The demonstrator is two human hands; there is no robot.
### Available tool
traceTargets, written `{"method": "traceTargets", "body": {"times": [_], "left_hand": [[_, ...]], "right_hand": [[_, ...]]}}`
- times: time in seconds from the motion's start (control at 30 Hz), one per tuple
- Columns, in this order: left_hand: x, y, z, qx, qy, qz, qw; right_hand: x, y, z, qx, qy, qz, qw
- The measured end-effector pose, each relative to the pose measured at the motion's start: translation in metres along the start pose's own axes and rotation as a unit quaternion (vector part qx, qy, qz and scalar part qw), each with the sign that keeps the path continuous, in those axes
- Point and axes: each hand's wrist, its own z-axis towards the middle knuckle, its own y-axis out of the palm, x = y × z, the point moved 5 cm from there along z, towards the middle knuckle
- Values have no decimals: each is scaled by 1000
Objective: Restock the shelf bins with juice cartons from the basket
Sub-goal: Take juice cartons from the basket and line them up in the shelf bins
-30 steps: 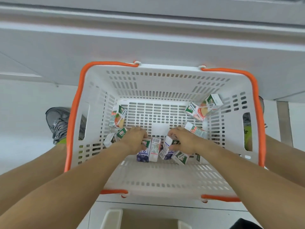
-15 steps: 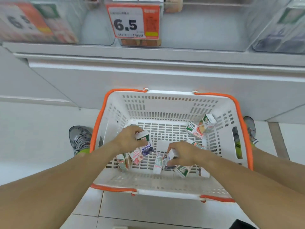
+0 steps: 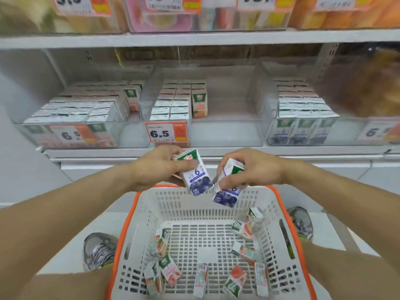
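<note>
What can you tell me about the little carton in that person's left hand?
The carton is a small box that looks like coated card: green and white at the top, a blue "6" on white in the middle, dark blueberries printed below. The left hand grips its upper part, tilting it, blueberry end down. It hangs above the far rim of the basket, close beside the right hand's similar carton.

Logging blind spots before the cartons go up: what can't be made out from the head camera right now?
- Top-shelf products: blurred, cut off by the top edge.
- Right bin contents: motion-blurred.
- Carton in the right hand: label mostly covered by fingers.
- Anything behind the left hand's blueberry carton: hidden.
</note>
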Motion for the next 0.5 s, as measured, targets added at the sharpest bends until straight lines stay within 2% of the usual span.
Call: {"method": "traceTargets", "body": {"times": [0.17, 0.3, 0.4, 0.5], "left_hand": [[26, 14, 8, 43, 22, -45, 998], [43, 35, 24, 90, 22, -162, 982], [53, 55, 33, 74, 31, -217, 973], [56, 75, 42, 20, 11, -199, 980]], "right_hand": [[-3, -21, -18, 46, -18, 45, 998], [-10, -46, -32, 54, -31, 59, 996], [-14, -63, -42, 87, -37, 94, 991], [-12, -76, -50, 161, -65, 113, 978]]}}
